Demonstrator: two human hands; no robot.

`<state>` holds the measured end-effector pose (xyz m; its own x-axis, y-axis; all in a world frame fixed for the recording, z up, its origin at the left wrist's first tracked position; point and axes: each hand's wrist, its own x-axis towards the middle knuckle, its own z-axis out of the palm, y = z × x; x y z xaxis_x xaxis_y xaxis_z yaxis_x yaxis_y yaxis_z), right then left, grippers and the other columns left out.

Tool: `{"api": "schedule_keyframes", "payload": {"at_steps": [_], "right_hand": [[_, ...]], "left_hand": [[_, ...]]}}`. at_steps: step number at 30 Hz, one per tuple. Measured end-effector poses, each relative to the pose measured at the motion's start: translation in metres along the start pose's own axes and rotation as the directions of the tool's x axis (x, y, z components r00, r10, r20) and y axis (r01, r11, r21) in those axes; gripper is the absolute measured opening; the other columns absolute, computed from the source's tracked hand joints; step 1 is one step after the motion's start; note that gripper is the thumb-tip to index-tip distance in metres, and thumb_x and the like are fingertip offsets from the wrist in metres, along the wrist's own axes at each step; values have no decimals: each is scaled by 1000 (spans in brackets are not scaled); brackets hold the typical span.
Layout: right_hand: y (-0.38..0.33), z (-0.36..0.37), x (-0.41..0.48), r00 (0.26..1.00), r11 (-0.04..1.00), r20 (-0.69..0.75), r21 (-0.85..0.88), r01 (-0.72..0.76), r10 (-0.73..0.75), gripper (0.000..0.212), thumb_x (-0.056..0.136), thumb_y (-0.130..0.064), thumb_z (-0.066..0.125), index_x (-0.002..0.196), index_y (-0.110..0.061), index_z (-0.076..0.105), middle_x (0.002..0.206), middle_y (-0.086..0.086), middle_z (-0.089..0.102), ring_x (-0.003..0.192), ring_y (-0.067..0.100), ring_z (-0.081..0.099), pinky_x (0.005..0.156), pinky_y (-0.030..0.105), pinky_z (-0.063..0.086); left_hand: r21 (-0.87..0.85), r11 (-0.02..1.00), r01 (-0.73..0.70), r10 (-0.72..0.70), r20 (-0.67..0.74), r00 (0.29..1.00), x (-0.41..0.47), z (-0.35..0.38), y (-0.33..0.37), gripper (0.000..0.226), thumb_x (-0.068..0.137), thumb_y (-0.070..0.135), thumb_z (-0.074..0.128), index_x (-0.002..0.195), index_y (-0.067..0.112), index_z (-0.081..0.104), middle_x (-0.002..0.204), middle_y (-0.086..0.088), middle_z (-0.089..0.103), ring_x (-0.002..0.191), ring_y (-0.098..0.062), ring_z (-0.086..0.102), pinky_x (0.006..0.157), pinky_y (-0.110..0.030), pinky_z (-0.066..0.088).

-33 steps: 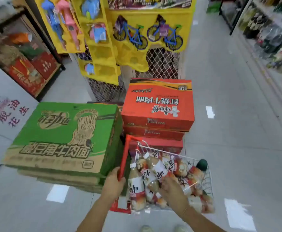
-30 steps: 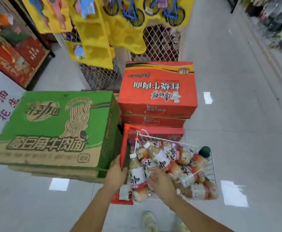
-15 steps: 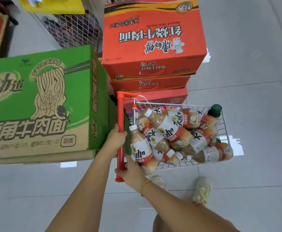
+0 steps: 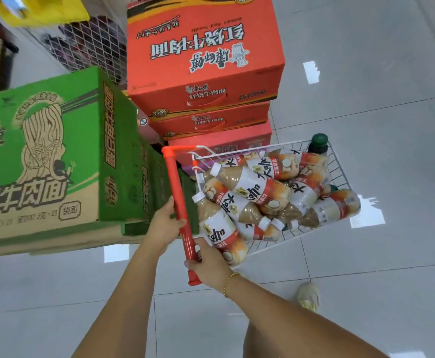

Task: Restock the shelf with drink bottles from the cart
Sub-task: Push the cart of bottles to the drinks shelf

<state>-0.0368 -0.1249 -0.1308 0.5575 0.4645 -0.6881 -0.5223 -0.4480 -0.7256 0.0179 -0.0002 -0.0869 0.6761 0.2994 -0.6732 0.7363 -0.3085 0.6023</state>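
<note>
- Drink bottles (image 4: 252, 187) lie piled sideways in the wire cart (image 4: 340, 171), several white caps pointing toward its red handle (image 4: 177, 192); brown liquid, white-and-red labels.
- Left hand (image 4: 163, 226) and right hand (image 4: 208, 267) each grasp the handle.

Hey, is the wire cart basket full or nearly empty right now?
Full: drink bottles lie heaped on their sides up to the rim of the wire basket, and a green-capped bottle pokes above it.

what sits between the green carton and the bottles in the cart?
Head view: the cart's red handle, gripped midway by the left hand; the right hand grips its near end.
</note>
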Motion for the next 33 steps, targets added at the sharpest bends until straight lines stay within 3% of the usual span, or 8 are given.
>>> {"api": "schedule_keyframes", "payload": {"at_steps": [6, 10, 14, 18, 21, 24, 28, 33], "right_hand": [[29, -58, -26, 999, 998, -18, -56, 42, -43, 29, 85, -16, 58, 111, -20, 46, 79, 5, 58, 73, 20, 60, 75, 37, 54], [52, -107, -57, 997, 982, 33, -174, 68, -63, 26, 86, -15, 59, 108, -16, 45, 71, 4, 53, 63, 17, 51, 68, 38, 49], [78, -160, -102, 999, 929, 15, -367, 42, -40, 21, 91, -23, 54, 109, -18, 45, 73, -4, 54, 67, 18, 56, 66, 32, 49], [105, -200, -145, 987, 773, -157, -629, -85, -19, 25, 96, -39, 41, 119, -27, 43, 90, -10, 60, 82, 15, 58, 72, 25, 45], [133, -213, -172, 894, 648, -432, -715, -261, -116, 34, 95, -44, 40, 123, -24, 46, 102, -1, 63, 90, 18, 61, 76, 29, 47], [163, -228, -182, 751, 602, -632, -680, -420, -190, 39, 87, -47, 53, 108, -15, 61, 83, 5, 64, 76, 27, 61, 73, 39, 50], [184, -258, -192, 685, 553, -685, -681, -480, -249, 47, 79, -60, 46, 84, -15, 62, 62, 2, 56, 56, 25, 55, 65, 40, 49], [197, -289, -198, 690, 508, -660, -721, -471, -296, 55, 82, -67, 34, 81, -18, 59, 64, -1, 56, 57, 21, 55, 66, 36, 49]], "left_hand": [[201, 969, -147, 140, 49, 989, -12, 44, 3, 85, 79, 7, 71, 148, 17, 21, 121, -5, 51, 102, -21, 60, 80, -28, 51], [616, 701, -361, 348, 147, 926, -6, 65, 8, 117, 67, 44, 77, 148, 4, 2, 153, -17, 14, 142, -28, 20, 116, -37, 23], [791, 445, -419, 454, 204, 868, 4, 77, 13, 112, 73, 49, 69, 146, -4, 2, 155, -25, 8, 145, -33, 6, 119, -39, 16], [805, 198, -559, 708, 278, 650, -7, 105, -4, 92, 64, 35, 83, 137, -1, 39, 116, -25, 52, 109, -35, 46, 88, -44, 50], [653, 69, -754, 852, 354, 385, -9, 137, 4, 70, 62, 30, 84, 121, 13, 51, 105, -10, 49, 97, -25, 45, 83, -40, 49], [518, -28, -855, 853, 459, 250, -11, 185, 22, 42, 65, 28, 82, 100, 11, 66, 93, -7, 63, 90, -22, 51, 85, -30, 37], [605, -119, -787, 720, 598, 351, -28, 234, 31, 46, 81, 56, 38, 80, 18, 65, 68, 3, 63, 62, -18, 61, 67, -28, 44], [641, -222, -735, 685, 639, 350, -30, 256, 41, 52, 84, 57, 28, 78, 17, 60, 65, 1, 60, 59, -18, 60, 56, -30, 47]]}}
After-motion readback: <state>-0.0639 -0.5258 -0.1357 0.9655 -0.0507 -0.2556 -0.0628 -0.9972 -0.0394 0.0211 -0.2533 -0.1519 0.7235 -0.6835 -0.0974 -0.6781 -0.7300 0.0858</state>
